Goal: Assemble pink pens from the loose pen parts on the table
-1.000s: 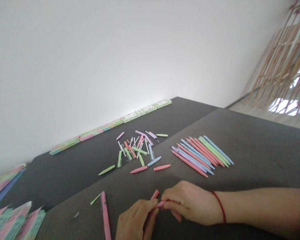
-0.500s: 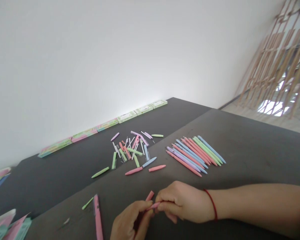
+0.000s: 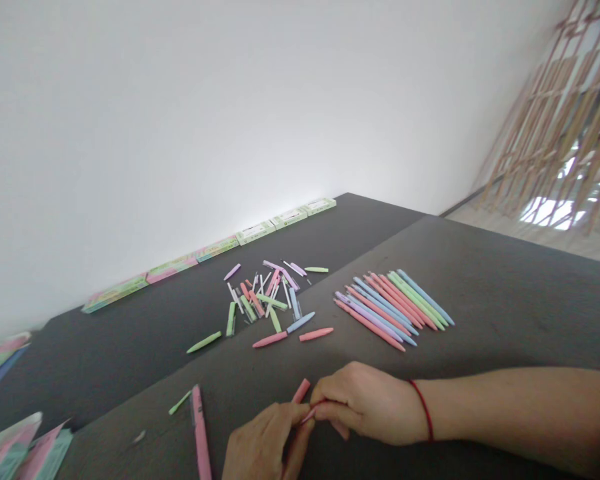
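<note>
Close to the table's front edge, my left hand (image 3: 263,441) and my right hand (image 3: 363,404) meet, fingertips pinched on a small pink pen part (image 3: 310,415) between them. My fingers cover most of it. Just behind my left fingertips a salmon-pink pen barrel (image 3: 301,391) sticks up; whether it is held or lying there I cannot tell. To the left of my left hand lies a pink pen piece with a clip (image 3: 200,433), beside a thin green part (image 3: 180,403).
Loose pen parts (image 3: 260,297) in several colours lie scattered mid-table. Whole pens (image 3: 380,310) form a slanted row at the right. Flat boxes (image 3: 217,249) line the wall. Pink and green packets (image 3: 15,447) sit at the left on the dark table (image 3: 520,293).
My hands stay together in nearly the same place, and the pink part shows slightly less between my fingers. The whole view has shifted a little.
</note>
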A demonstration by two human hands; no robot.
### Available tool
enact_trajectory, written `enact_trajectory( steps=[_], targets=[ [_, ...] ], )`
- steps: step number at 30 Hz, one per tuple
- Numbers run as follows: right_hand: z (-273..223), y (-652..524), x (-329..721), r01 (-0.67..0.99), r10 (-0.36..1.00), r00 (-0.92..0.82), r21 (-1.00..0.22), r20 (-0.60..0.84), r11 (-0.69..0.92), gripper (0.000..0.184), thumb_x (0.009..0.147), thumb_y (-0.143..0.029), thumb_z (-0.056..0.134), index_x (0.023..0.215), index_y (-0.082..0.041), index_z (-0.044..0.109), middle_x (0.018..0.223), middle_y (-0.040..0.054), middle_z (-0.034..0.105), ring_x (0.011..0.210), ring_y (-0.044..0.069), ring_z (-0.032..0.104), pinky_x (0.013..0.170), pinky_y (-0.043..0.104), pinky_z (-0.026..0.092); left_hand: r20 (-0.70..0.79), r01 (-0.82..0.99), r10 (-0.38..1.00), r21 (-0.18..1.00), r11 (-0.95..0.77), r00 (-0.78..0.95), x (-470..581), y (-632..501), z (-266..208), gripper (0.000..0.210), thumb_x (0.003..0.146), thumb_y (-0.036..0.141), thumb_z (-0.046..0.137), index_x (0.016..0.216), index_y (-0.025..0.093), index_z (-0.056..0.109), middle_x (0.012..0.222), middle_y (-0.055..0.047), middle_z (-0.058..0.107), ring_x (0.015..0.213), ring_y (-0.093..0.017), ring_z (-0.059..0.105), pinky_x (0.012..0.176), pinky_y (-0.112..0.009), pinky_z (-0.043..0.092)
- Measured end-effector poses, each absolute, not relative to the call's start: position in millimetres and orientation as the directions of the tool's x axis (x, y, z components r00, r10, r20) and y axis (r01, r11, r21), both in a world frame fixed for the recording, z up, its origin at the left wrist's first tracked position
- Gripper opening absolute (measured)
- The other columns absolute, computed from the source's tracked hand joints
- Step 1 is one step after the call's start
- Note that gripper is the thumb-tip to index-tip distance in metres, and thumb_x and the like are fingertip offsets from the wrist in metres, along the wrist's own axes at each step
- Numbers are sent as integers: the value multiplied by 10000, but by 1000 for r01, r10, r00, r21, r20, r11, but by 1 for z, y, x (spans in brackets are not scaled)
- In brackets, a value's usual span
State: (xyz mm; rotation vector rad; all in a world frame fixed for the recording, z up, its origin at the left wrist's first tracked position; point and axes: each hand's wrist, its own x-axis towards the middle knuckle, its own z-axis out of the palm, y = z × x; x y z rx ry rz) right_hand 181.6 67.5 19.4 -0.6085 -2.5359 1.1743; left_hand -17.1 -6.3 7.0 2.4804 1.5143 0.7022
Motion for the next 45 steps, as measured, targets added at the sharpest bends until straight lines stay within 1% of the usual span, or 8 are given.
enact_trajectory(
  steps=[5, 10, 16, 22, 28, 34, 37, 45],
  targets=[
    [6, 72, 177, 210, 500, -864, -943, -55, 259, 330, 926, -366, 380, 854, -140, 609, 578, -28, 548, 427, 59, 463, 456, 155, 391, 300, 868, 862, 165, -468, 408, -9, -8, 14, 243, 904, 282, 403, 1004, 214, 614, 719, -5, 705, 613, -140, 666, 553, -211, 505],
    [5, 83, 176, 231, 561, -827, -929, -31, 289, 319, 920, -375, 393, 921, -148, 618, 566, -30, 542, 432, 68, 465, 444, 161, 376, 109, 953, 977, 228, -202, 182, -32, -2, 52, 333, 907, 299, 395, 1215, 273, 518, 804, 24, 720, 743, -134, 682, 801, -301, 519],
    [11, 99, 183, 366, 584, -797, -648, 151, 668, 305, 923, -345, 403, 830, -157, 625, 739, 28, 634, 681, 131, 575, 647, 225, 413, -49, 899, 901, -65, -434, 431, -110, -6, 74, 480, 750, 44, 419, 1067, 327, 643, 1182, -18, 639, 1096, -203, 579, 895, -349, 480],
    [8, 102, 183, 447, 533, -826, -361, 184, 819, 239, 920, -270, 399, 891, -153, 605, 948, 88, 616, 965, 202, 570, 786, 293, 433, -69, 718, 749, -241, -653, 659, -137, -17, 69, 303, 776, 181, 538, 1025, 306, 657, 1133, -22, 676, 1034, -205, 623, 902, -299, 476],
    [14, 96, 178, 484, 537, -821, -261, 194, 835, 193, 886, -271, 469, 980, -143, 579, 1035, 114, 581, 989, 220, 550, 783, 318, 452, 217, 849, 822, -189, -494, 527, -126, -2, 66, 136, 821, 260, 510, 884, 276, 629, 806, 18, 714, 739, -158, 672, 722, -248, 525],
    [31, 90, 182, 402, 586, -756, -499, 292, 768, 394, 902, -345, 452, 1238, -142, 471, 1013, 93, 623, 921, 179, 583, 793, 278, 434, 302, 898, 868, 74, -434, 394, -57, 26, 57, 179, 882, 300, 450, 923, 241, 614, 832, -10, 697, 738, -129, 665, 662, -196, 524],
    [33, 91, 183, 332, 544, -793, -556, 273, 762, 336, 937, -363, 386, 1158, -166, 544, 958, 59, 660, 879, 154, 602, 765, 238, 425, 333, 835, 809, 101, -541, 484, -29, 29, 56, 253, 915, 326, 392, 935, 247, 632, 806, -10, 700, 727, -119, 670, 637, -172, 516],
    [23, 101, 180, 264, 346, -874, -264, 342, 928, 321, 953, -367, 336, 945, -167, 587, 860, 34, 669, 805, 135, 602, 873, 254, 387, 254, 830, 823, 113, -546, 507, -20, 25, 61, 346, 940, 324, 310, 880, 254, 643, 665, 16, 670, 559, -92, 649, 538, -125, 480]
  ],
)
